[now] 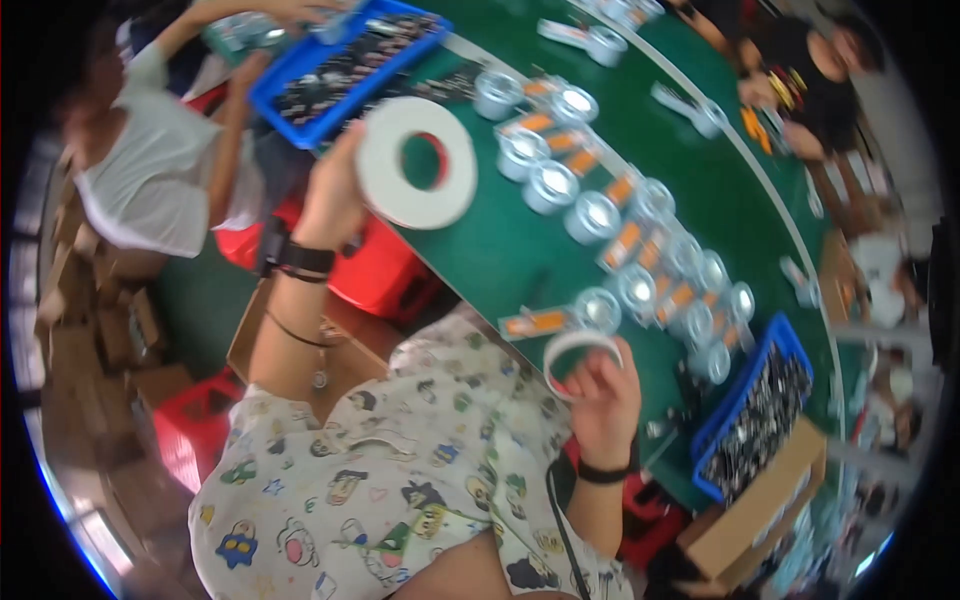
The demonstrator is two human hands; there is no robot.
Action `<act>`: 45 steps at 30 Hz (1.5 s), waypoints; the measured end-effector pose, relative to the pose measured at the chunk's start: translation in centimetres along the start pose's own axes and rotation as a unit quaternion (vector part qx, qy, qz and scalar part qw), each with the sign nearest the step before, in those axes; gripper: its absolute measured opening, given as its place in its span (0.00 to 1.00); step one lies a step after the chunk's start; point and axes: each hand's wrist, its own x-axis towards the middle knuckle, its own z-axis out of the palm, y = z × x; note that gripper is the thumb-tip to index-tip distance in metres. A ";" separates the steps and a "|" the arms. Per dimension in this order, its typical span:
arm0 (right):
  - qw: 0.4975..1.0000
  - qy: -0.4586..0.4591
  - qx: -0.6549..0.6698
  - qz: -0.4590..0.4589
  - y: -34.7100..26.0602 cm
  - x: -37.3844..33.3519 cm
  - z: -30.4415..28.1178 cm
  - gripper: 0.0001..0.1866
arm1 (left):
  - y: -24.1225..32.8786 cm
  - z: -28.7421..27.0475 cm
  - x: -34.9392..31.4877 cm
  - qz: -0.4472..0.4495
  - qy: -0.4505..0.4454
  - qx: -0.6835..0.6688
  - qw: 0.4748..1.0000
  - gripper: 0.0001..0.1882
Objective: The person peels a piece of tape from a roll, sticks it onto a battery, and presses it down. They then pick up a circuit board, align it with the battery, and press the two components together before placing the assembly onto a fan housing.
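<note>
A large white tape roll (415, 160) is gripped at its left rim by the left hand (330, 195) and held upright above the near edge of the green desk (500, 250), its open core turned toward the camera. A smaller white tape ring (580, 352) is pinched from below by the fingers of the right hand (605, 400), just beside the desk edge. The two rolls are kept well apart, the large one up and to the left. Rows of round silver parts (590, 215) are laid out beyond, nearer the right hand.
</note>
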 end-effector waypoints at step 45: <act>0.960 0.070 0.171 -0.211 -6.1 -4.3 -2.1 0.09 | -4.6 15.5 -16.3 -0.196 -0.506 0.245 0.803 0.11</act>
